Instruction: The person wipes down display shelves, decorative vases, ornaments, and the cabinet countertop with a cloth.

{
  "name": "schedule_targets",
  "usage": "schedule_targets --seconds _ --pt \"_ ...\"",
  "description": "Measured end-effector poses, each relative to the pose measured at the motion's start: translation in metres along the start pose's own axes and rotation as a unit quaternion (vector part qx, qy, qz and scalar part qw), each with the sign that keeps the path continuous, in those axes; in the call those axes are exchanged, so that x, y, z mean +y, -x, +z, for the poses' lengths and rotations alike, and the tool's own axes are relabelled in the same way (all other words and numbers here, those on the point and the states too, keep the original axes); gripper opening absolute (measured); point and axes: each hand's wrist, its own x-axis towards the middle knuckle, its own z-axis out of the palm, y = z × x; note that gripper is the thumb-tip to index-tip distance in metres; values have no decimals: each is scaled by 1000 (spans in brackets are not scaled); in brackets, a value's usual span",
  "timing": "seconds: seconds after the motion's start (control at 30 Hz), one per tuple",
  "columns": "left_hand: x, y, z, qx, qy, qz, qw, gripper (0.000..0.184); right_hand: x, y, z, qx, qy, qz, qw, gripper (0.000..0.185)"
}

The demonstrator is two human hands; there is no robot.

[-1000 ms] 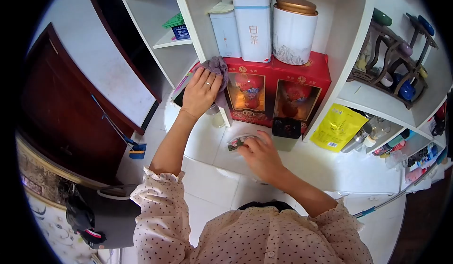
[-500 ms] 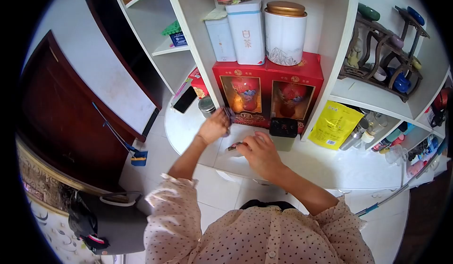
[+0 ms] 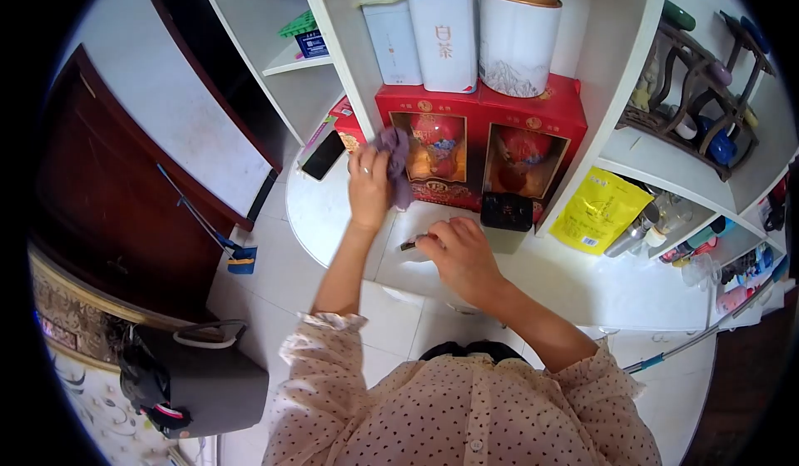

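Note:
My left hand (image 3: 369,185) is closed on a purple-grey cloth (image 3: 396,166), beside the shelf's upright and in front of the red gift box (image 3: 429,190). Pinched in my right hand (image 3: 460,254) is a small, flat dark object (image 3: 409,245) whose kind I cannot make out; most of it is hidden by the fingers. That hand is over the white counter (image 3: 574,287), left of a black-topped, olive-green box (image 3: 506,211). A black phone (image 3: 323,156) lies on the counter to the left of the cloth.
On the red box stand white tea tins (image 3: 444,37) and a round canister (image 3: 519,42) with a gold lid. A yellow pouch (image 3: 601,210) leans at the right, below a dark wooden rack (image 3: 682,100). A broom (image 3: 241,258) and a grey bin (image 3: 208,383) are at the left.
My left hand has moved up with the cloth, which now shows more fully. The metal-lidded jar beside it is now hidden. My right hand keeps its pinch, and the view has shifted slightly.

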Motion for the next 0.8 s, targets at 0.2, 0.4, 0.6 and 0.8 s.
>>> schedule_targets --seconds 0.2,0.4,0.6,0.8 --pt "17 76 40 -74 69 -99 990 32 -3 -3 2 -28 -14 12 999 17" --pt "10 109 48 -114 108 -102 982 31 -7 -5 5 -18 -19 3 1000 19" --pt "0 129 48 -157 133 -138 969 42 -4 -7 4 -29 -3 -6 1000 18" --pt "7 107 35 -44 253 -352 900 34 -1 -6 1 -52 -7 17 999 20"
